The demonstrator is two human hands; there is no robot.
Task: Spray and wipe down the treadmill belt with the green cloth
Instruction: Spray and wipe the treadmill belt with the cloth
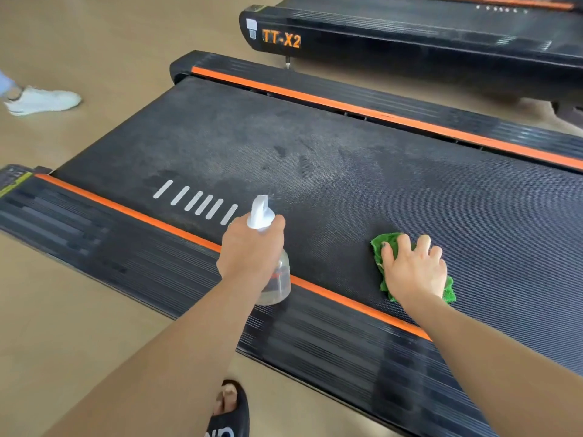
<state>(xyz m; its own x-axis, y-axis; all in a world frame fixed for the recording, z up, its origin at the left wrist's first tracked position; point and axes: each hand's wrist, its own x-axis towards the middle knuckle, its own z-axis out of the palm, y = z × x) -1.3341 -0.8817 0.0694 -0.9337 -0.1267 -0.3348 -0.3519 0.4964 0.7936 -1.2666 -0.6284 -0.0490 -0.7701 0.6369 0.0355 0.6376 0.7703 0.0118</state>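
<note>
The black treadmill belt (331, 159) runs diagonally across the view, with damp, mottled patches near its middle and white stripes near its left end. My left hand (252, 247) grips a clear spray bottle (277, 279) by the neck; its white nozzle points toward the belt's wet area. My right hand (413, 269) presses flat, fingers spread, on the green cloth (383, 244), which lies bunched on the belt close to the near orange strip.
Ribbed black side rails (315, 335) with orange strips (347, 299) border the belt on both sides. A second treadmill marked TT-X2 (410, 29) stands behind. My sandalled foot (230, 411) is on the tan floor; another person's white shoe (41, 100) is at far left.
</note>
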